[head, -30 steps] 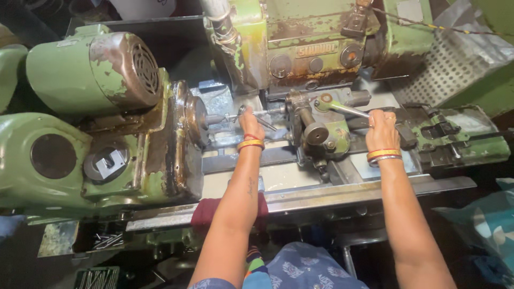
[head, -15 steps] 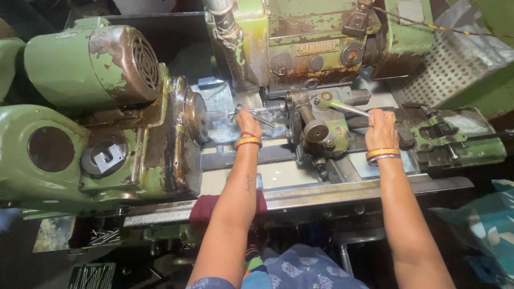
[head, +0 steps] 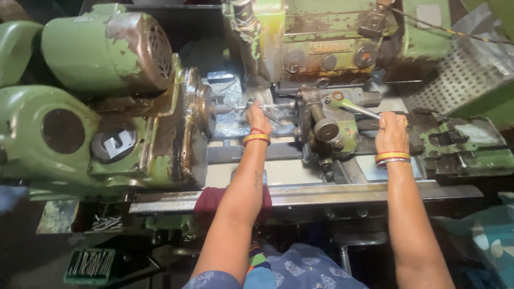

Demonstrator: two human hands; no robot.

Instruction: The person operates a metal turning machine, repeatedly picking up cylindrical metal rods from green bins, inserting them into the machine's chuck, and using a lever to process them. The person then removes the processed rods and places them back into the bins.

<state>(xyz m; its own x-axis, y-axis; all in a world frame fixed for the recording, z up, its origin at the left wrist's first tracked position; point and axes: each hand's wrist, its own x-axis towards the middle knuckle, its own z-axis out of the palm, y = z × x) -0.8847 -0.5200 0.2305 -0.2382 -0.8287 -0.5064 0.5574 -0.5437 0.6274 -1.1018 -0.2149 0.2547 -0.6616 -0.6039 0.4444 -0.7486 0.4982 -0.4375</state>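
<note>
Lever handle [head: 357, 110] in right hand [head: 392, 136], fingers [head: 383, 122] closed around.

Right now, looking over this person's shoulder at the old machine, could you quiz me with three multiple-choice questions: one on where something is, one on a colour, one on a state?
1. Where is the left hand?
A. At the thin metal rod between the round chuck and the tailstock block
B. On the motor housing
C. In the tray of pins

2. What colour is most of the machine body?
A. Blue
B. Worn green with rust patches
C. Yellow

3. How does the right hand stand?
A. Open, hanging free
B. Flat on the bed rail
C. Closed in a grip on the lever handle

Answers: 1 A, the fingers lie at the rod in the gap beside the chuck. 2 B, chipped green paint covers the motor and castings. 3 C, the fingers curl round the lever's end.
</note>
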